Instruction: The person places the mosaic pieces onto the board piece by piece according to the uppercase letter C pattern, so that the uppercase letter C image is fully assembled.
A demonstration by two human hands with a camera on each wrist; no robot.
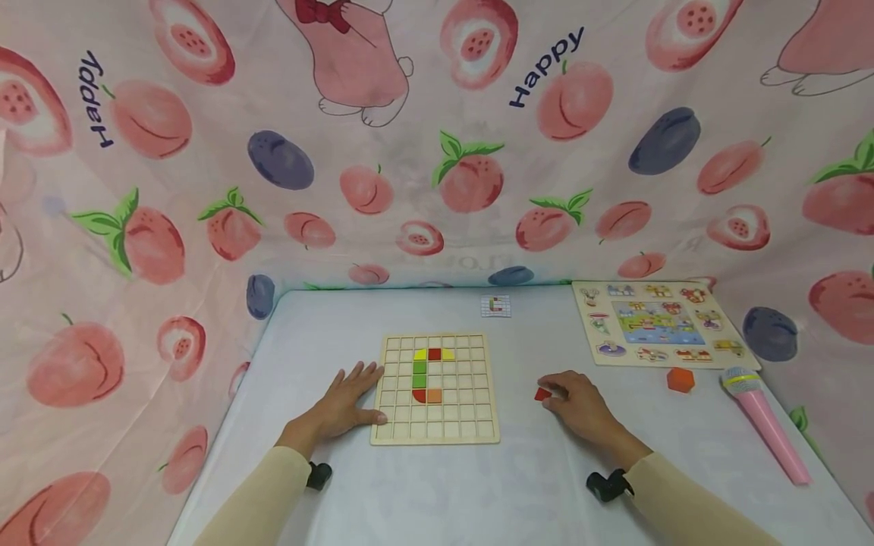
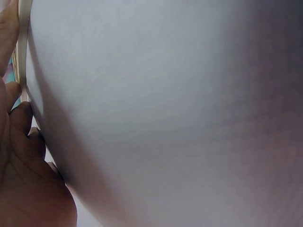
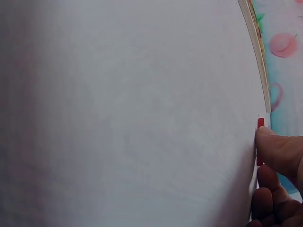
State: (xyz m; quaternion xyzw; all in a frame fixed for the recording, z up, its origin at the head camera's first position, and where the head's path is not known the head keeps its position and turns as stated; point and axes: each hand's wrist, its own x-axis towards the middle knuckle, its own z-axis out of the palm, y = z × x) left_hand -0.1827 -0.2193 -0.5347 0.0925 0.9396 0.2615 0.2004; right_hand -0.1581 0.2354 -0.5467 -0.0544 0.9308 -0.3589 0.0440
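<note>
A wooden grid board (image 1: pixel 471 433) lies on the table. On its cells sit two yellow curved tiles, a red square tile (image 1: pixel 435 354), two green square tiles (image 1: pixel 419 374), a red rounded tile (image 1: pixel 419 396) and an orange square tile (image 1: pixel 434 396). My left hand (image 1: pixel 334 408) rests at the board's left edge, fingers extended, with the thumb touching its lower left part. To the right of the board, my right hand (image 1: pixel 580 406) pinches a small red tile (image 1: pixel 542 394) between thumb and finger. In the right wrist view this red tile (image 3: pixel 261 122) appears edge-on, low over the white surface.
A small pattern card (image 1: pixel 495 306) lies behind the board. At the back right are a picture puzzle board (image 1: pixel 594 303), an orange-red block (image 1: pixel 680 380) and a pink toy microphone (image 1: pixel 768 425). Fruit-printed cloth (image 1: pixel 478 250) rises behind the white table (image 1: pixel 437 493).
</note>
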